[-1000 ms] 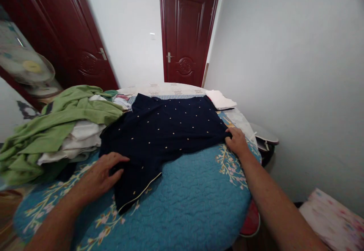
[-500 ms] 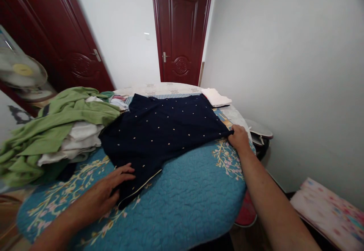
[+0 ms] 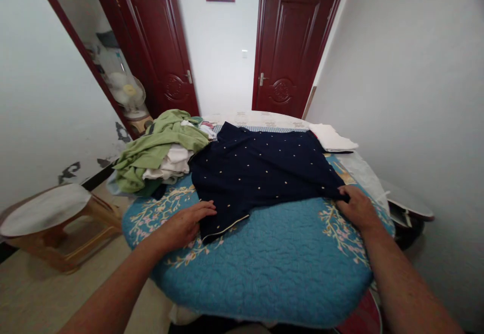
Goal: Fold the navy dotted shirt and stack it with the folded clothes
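A dark navy shirt (image 3: 264,167) with small pale dots lies spread across a blue quilted cover (image 3: 272,263) on a table. One short sleeve with a pale-edged cuff points toward me. My left hand (image 3: 191,224) rests at the left edge of that sleeve, fingers stretched out over the cloth; its thumb is hard to make out. At the shirt's right corner, my right hand (image 3: 357,207) pinches the hem between closed fingers.
To the left on the table is a heap of clothes with a green garment (image 3: 162,142) on top. A folded pale cloth (image 3: 333,138) lies at the far right. A stool (image 3: 49,208) stands on the floor at left, and a white wall (image 3: 423,81) rises at right.
The view has swung left, so everything sits further right in it and the stool has come into sight. Both hands keep their places on the shirt.
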Available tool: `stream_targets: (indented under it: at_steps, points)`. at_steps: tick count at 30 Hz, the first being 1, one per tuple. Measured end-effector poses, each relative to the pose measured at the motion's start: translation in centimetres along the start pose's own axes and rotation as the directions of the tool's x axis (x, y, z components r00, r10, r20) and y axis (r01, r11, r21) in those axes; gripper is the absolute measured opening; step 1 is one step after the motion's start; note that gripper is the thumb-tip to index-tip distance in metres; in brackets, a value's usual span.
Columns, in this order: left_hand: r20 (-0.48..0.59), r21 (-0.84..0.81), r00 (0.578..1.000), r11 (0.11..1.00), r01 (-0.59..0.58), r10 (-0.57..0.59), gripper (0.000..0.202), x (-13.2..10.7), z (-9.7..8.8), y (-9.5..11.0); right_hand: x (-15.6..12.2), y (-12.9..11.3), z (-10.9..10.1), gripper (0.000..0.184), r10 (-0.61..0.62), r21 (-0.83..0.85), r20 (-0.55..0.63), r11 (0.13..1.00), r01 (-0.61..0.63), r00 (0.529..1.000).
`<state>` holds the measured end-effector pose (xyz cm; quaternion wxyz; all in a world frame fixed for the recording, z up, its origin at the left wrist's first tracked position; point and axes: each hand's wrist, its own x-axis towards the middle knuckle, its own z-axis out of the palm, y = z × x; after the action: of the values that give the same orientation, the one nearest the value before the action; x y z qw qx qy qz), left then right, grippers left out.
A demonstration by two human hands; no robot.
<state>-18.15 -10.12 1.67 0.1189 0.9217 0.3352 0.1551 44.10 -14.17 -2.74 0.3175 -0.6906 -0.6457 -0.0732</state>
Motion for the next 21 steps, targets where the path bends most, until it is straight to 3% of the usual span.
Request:
stream_targets:
  at_steps: [2,4,6,11,14,18,21]
  points:
    - [0.000,0.056,0.999,0.998,0.032,-0.032,0.058,-0.2,-0.1,-0.5,-0.1,0.1,-0.2,0.022,0.133,-0.016,-0.038,0.991,-0.134,0.990]
    - [-0.013,0.127,0.998,0.990,0.059,-0.058,0.048,0.0,0.0,-1.1,-0.1,0.2,-0.4,0.027,0.245,-0.035,-0.069,0.968,-0.248,0.967]
    - [-0.022,0.170,0.999,0.984,0.051,-0.048,0.038,0.5,0.1,-1.5,-0.1,0.1,-0.5,0.028,0.280,-0.049,-0.056,0.958,-0.283,0.958]
    - [-0.058,0.079,0.995,0.994,-0.071,0.076,0.032,0.7,-0.6,-1.4,-0.2,-0.4,-0.7,0.030,0.278,-0.056,-0.026,0.959,-0.279,0.960]
    - [0.007,-0.040,0.996,0.995,-0.087,0.088,0.029,-0.1,-2.2,-1.1,-0.2,-0.4,-0.9,0.031,0.251,-0.045,0.003,0.967,-0.251,0.968]
    - [0.150,-0.159,0.988,0.986,0.049,-0.025,0.025,-0.1,-5.7,-0.1,0.2,0.3,-1.8,0.023,0.134,-0.015,0.157,0.991,-0.133,0.979]
    - [0.266,-0.201,0.960,0.970,0.140,-0.083,0.022,1.1,-7.8,0.7,0.8,1.5,-2.9,0.017,0.065,0.007,0.316,0.998,-0.070,0.946]
